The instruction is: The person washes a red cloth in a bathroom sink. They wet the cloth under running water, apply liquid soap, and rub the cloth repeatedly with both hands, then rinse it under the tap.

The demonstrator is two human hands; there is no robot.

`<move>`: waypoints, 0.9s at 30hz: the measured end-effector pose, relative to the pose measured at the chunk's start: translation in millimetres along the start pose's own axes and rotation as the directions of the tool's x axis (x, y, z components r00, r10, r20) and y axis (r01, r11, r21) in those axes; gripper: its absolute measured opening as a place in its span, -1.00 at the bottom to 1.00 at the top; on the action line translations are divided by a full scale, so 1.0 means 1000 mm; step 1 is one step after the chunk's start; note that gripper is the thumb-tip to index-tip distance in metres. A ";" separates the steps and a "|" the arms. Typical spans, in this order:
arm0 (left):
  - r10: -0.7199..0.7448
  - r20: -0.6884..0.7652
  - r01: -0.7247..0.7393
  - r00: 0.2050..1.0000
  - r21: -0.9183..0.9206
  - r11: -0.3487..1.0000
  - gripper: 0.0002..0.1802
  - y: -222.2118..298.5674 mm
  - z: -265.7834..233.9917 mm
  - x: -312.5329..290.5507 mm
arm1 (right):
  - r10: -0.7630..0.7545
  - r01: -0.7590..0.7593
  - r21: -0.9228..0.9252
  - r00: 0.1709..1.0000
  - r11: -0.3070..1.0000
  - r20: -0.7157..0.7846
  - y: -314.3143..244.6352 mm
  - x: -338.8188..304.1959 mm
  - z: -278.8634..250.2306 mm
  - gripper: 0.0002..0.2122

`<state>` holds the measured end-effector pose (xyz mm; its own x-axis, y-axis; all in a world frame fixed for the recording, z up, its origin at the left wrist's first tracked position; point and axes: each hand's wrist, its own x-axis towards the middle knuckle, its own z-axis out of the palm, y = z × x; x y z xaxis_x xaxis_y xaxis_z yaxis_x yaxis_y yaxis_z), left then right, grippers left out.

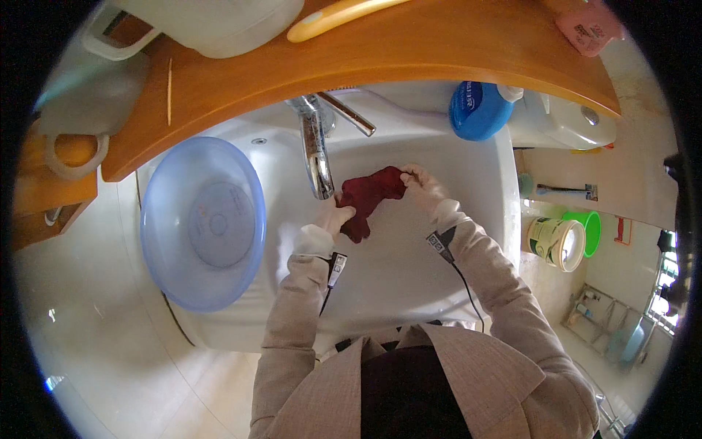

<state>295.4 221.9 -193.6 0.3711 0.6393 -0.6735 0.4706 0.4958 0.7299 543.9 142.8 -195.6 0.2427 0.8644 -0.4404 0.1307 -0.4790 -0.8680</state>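
A dark red cloth (371,194), crumpled and small, is stretched between my two hands over the white sink (409,271). My left hand (333,217) pinches its lower left part, just below the spout of the chrome faucet (316,157). At the upper right end, my right hand (424,189) has its fingers closed on the cloth. One corner of the cloth hangs down beside my left thumb. I cannot see water running from the spout.
A translucent blue basin (205,223) sits left of the faucet. Behind the sink curves a wooden shelf (409,55) with a white jug (219,25) on it. A blue bottle (480,110) stands at the back right rim. Beyond the right side are a pale bucket (559,244) and a green bucket (591,233).
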 end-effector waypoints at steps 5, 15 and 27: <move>0.109 0.391 0.135 0.914 -0.546 0.827 -0.23 0.025 -0.006 -0.024 | -0.081 0.086 0.281 0.996 0.956 -0.028 -0.031 -0.022 -0.010 -0.82; 0.079 0.262 -0.046 0.962 -0.130 0.990 -0.62 0.088 0.020 -0.078 | -0.215 0.192 -0.288 0.975 0.938 -0.050 -0.059 -0.068 -0.033 -0.73; 0.309 -0.011 -0.304 0.951 0.152 0.940 -0.73 0.117 0.018 -0.118 | -0.772 0.519 -0.812 0.619 0.266 0.143 -0.121 -0.090 0.016 -0.88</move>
<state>321.7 193.8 -30.9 0.4893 0.7679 -0.4134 0.4517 0.1824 0.8733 491.1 125.8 -54.6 -0.0878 0.9268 0.3651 0.9415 0.1969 -0.2734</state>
